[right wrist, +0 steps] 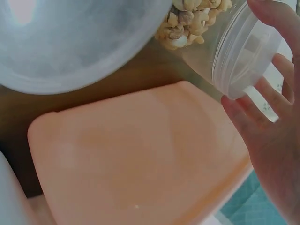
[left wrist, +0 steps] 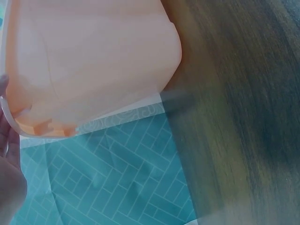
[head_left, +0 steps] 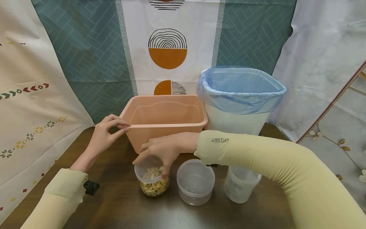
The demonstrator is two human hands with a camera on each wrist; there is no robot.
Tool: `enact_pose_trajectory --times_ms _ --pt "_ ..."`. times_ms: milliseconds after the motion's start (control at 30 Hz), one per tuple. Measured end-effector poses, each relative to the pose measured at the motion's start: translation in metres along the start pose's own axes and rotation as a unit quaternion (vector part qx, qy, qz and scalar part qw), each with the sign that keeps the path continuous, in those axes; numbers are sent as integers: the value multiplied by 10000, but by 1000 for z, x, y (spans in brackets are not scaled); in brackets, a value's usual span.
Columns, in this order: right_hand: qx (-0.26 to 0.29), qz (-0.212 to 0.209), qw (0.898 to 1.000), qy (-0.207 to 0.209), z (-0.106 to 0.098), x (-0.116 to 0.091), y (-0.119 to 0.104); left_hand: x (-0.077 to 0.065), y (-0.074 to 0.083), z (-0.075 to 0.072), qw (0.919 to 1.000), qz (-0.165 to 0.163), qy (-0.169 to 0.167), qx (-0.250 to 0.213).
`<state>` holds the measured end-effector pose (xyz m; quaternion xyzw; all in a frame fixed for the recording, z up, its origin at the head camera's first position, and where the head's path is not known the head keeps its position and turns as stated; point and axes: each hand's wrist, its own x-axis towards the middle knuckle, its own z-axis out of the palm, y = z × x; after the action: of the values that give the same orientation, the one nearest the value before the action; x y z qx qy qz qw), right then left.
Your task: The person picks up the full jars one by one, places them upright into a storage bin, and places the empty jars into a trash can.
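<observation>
A clear round jar (head_left: 154, 188) of pale nuts (right wrist: 180, 26) stands on the dark wooden table. From above, my right hand (head_left: 164, 149) grips its translucent lid (right wrist: 241, 58), with thumb and fingers spread around the edge. Behind the jar is a peach plastic bin (head_left: 166, 126). My left hand (head_left: 105, 132) pinches the bin's rim at its near left corner; in the left wrist view, the thumb and fingers are on either side of that rim (left wrist: 6, 110).
To the jar's right stand a wide clear tub (head_left: 195, 184) and a taller clear container (head_left: 240, 187), partly under my right sleeve. A white bin (head_left: 237, 118) lined with a blue bag (head_left: 243, 102) is behind them. Patterned cloth (head_left: 85, 54) hangs at the back.
</observation>
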<state>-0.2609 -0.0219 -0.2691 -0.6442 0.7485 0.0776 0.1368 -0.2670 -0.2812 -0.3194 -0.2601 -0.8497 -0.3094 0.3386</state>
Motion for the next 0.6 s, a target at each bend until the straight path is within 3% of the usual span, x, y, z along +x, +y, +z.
enact_pose_trajectory --times_ms 300,600 --pt "-53 90 9999 -14 -30 -13 0 0 1 0 10000 -38 0 50" --pt "588 231 9972 407 -72 -36 0 -1 -1 0 9999 -78 -31 101"
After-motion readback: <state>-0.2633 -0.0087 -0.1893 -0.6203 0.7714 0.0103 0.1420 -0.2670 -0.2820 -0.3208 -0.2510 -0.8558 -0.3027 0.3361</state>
